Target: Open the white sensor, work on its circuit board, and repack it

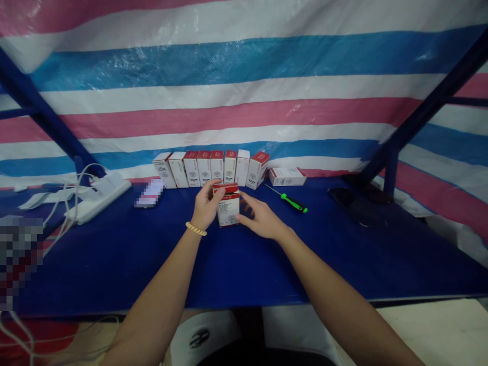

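Note:
A small white and red cardboard box point(228, 211) stands upright on the blue table in front of me. Its red top flap point(225, 188) is tilted up a little, with a dark gap under it. My left hand point(206, 204) grips the box at its upper left, the thumb lying against the red flap. On the other side, my right hand point(263, 219) curves round the box, with its thumb at the lower right of the front face. Part of the right fingers is hidden behind the box. What is inside the box cannot be seen.
Several similar upright boxes point(193, 170) line the back, with one box point(287, 176) lying flat at their right. A green and black screwdriver point(293, 202) lies to the right, farther off a dark phone point(353, 206). Leftward are a lit phone point(150, 193) and a white power strip point(99, 195) with cables.

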### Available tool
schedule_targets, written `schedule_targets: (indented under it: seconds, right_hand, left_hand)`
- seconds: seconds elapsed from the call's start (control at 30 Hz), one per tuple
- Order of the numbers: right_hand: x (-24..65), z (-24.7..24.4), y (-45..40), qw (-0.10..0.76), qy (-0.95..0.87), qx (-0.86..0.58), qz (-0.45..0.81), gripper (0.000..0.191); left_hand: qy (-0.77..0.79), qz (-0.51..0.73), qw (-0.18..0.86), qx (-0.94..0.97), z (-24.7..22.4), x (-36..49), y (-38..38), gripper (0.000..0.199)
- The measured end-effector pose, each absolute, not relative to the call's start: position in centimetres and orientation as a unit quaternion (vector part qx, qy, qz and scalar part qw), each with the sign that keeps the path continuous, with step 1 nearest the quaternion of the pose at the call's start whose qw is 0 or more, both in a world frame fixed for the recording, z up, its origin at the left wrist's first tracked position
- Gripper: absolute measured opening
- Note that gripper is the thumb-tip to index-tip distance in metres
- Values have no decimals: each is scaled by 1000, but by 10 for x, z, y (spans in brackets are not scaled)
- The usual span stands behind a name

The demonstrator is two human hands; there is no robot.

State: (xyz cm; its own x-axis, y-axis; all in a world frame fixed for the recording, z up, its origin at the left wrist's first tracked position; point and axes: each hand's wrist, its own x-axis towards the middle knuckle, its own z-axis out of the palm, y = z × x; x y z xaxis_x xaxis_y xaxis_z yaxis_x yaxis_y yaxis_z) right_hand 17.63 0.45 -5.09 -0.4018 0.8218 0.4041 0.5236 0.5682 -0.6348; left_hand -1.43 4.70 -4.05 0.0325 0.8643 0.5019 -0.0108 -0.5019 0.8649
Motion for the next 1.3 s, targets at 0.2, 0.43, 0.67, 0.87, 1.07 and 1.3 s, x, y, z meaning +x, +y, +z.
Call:
schedule_targets:
  seconds: [0.2, 0.43, 0.67, 0.87, 1.07, 1.3]
  right_hand:
    - [178, -56, 8, 381, -797, -423, 204, 77]
    - [173, -56, 4, 427, -792, -392, 193, 89]
    - [175, -53, 2, 434, -813, -360, 147, 61]
    - [187, -56, 14, 519, -715, -425, 198, 61]
    - [239, -56, 42, 738, -335, -531, 248, 71]
    - [292, -54, 91, 763, -127, -564, 288, 76]
  left_hand:
    - [301, 580, 409, 637, -44, -18, 46, 31]
    - [275, 585, 505, 572, -49, 1, 37, 21]
    - [307, 576, 497, 572, -47, 11, 24, 24]
    - [364, 589, 379, 615, -57, 12, 24, 52]
    - [485, 533, 318, 616, -67, 0, 41, 50]
    - [542, 425, 274, 671, -71, -2, 45, 42]
